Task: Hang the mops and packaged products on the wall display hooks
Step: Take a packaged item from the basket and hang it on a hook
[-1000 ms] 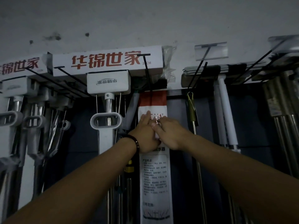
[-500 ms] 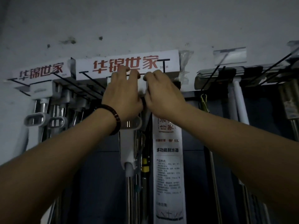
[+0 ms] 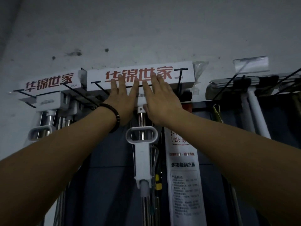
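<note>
A white mop hangs head-up on the wall display, its boxed head (image 3: pixel 179 74) printed with red characters. Its steel pole and white squeeze handle (image 3: pixel 141 136) drop straight below. My left hand (image 3: pixel 122 98) and my right hand (image 3: pixel 160 100) lie flat and side by side against the lower front of that boxed head, fingers spread, gripping nothing. A tall white packaged product (image 3: pixel 184 168) with a red top hangs just right of the pole, partly behind my right forearm. Black wire hooks (image 3: pixel 180 79) stick out around the box.
A second boxed mop (image 3: pixel 48 84) and further mops hang to the left. To the right hang a flat mop head (image 3: pixel 231 87) with white poles (image 3: pixel 257 115), a clear price tag holder (image 3: pixel 250 64), and more black wire hooks. The grey wall (image 3: pixel 146 30) rises above.
Both hands rose from the packaged product's top to the boxed mop head, then opened from curled fingers to flat palms against it. The camera tilted upward and closer.
</note>
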Tool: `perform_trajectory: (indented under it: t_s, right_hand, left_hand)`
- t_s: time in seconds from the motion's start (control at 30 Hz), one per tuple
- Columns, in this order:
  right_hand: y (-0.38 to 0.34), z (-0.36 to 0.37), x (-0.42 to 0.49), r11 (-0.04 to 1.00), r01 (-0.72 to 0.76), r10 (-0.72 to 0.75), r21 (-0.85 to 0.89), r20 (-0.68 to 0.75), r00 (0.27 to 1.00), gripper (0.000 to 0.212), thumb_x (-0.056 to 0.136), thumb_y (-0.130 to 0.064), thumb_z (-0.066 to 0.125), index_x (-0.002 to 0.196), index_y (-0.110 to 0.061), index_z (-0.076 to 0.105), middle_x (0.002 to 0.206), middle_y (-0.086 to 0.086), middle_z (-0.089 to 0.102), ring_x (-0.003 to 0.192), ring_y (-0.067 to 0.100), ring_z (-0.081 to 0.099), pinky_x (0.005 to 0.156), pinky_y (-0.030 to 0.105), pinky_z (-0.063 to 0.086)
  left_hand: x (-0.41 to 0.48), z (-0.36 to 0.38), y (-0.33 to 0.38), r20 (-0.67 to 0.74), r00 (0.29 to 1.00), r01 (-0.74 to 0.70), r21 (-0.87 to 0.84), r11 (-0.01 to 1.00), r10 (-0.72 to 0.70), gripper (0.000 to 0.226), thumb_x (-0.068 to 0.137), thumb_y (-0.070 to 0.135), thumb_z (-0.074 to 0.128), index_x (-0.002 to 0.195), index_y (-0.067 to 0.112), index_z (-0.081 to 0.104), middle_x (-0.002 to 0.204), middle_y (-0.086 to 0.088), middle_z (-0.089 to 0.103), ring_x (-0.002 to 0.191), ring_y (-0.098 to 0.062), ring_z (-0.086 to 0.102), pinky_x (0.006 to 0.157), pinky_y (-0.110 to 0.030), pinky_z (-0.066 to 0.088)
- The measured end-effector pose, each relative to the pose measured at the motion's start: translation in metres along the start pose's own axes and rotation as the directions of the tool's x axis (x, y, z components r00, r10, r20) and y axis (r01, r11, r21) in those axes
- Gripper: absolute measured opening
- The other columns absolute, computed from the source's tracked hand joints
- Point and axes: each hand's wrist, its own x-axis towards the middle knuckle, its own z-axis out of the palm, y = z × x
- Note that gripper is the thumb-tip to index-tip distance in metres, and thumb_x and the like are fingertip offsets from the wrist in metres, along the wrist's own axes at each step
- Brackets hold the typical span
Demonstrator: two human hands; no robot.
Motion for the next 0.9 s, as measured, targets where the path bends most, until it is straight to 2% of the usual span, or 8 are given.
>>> perform_trajectory:
  t_s: [0.13,0.2,0.33,0.43,0.57,0.77,0.9]
  right_hand:
    - [0.007,0.008,0.004,1.0,-0.01,0.01,0.012,0.017,1.0,0.085,0.107,-0.044,0.05,0.168,-0.014,-0.002,0.174,0.02,-0.011,0.162,0.036,-0.007,0.132,0.054,0.009]
    - [0.009,0.013,0.006,1.0,-0.014,0.014,-0.017,0.024,1.0,0.086,0.107,-0.044,0.051,0.168,-0.013,-0.001,0.174,0.02,-0.01,0.162,0.036,-0.006,0.131,0.054,0.01]
    - [0.009,0.024,0.006,0.998,-0.014,0.017,-0.06,0.043,0.999,0.102,0.098,-0.036,0.069,0.167,-0.013,-0.002,0.174,0.021,-0.011,0.162,0.038,-0.007,0.131,0.055,0.01]
    - [0.009,0.026,0.004,0.996,-0.013,0.018,-0.089,0.057,0.998,0.108,0.095,-0.029,0.073,0.167,-0.012,-0.006,0.173,0.022,-0.014,0.161,0.039,-0.01,0.131,0.056,0.009]
    - [0.009,0.025,0.004,0.997,-0.015,0.02,-0.075,0.071,0.997,0.114,0.09,-0.024,0.078,0.167,-0.013,-0.005,0.173,0.021,-0.014,0.162,0.038,-0.01,0.131,0.055,0.008]
    - [0.007,0.019,-0.007,0.999,-0.022,0.019,0.049,0.065,0.998,0.097,0.095,-0.026,0.071,0.167,-0.013,0.009,0.175,0.017,-0.003,0.163,0.035,-0.001,0.132,0.054,0.012]
    - [-0.005,0.017,-0.027,0.94,-0.098,0.095,0.326,0.026,0.995,0.074,0.101,-0.024,0.062,0.164,-0.008,0.025,0.171,0.018,0.017,0.159,0.033,0.016,0.132,0.046,0.017]
  left_hand:
    - [0.012,0.02,-0.009,-0.045,0.999,-0.014,-0.044,0.999,0.012,0.098,0.103,0.019,0.054,0.159,0.017,-0.026,0.159,-0.039,-0.029,0.147,-0.062,-0.021,0.124,-0.066,0.006]
    - [0.017,0.025,-0.005,-0.032,0.999,-0.011,-0.046,0.999,0.01,0.096,0.103,0.016,0.052,0.158,0.014,-0.028,0.158,-0.04,-0.03,0.146,-0.063,-0.022,0.124,-0.066,0.005]
    - [0.026,0.045,-0.006,-0.065,0.998,-0.021,-0.108,0.994,0.014,0.101,0.102,0.01,0.053,0.157,0.018,-0.03,0.157,-0.037,-0.035,0.145,-0.062,-0.025,0.123,-0.066,0.01]
    - [0.031,0.058,-0.01,-0.089,0.996,-0.018,-0.158,0.987,0.004,0.106,0.1,0.01,0.058,0.157,0.023,-0.03,0.158,-0.031,-0.038,0.146,-0.06,-0.027,0.122,-0.065,0.014]
    - [0.031,0.059,-0.012,-0.091,0.996,-0.027,-0.19,0.981,0.009,0.109,0.099,0.014,0.063,0.158,0.029,-0.028,0.16,-0.027,-0.038,0.147,-0.056,-0.029,0.123,-0.063,0.012]
    - [0.016,0.055,-0.014,-0.121,0.992,-0.058,-0.329,0.943,0.018,0.104,0.095,0.005,0.062,0.164,0.028,-0.011,0.167,-0.016,-0.03,0.153,-0.045,-0.026,0.126,-0.057,0.007]
    - [-0.005,0.062,-0.007,-0.123,0.992,-0.085,-0.442,0.893,0.034,0.084,0.104,0.019,0.052,0.165,0.021,-0.006,0.169,-0.016,-0.026,0.155,-0.041,-0.021,0.127,-0.051,-0.001]
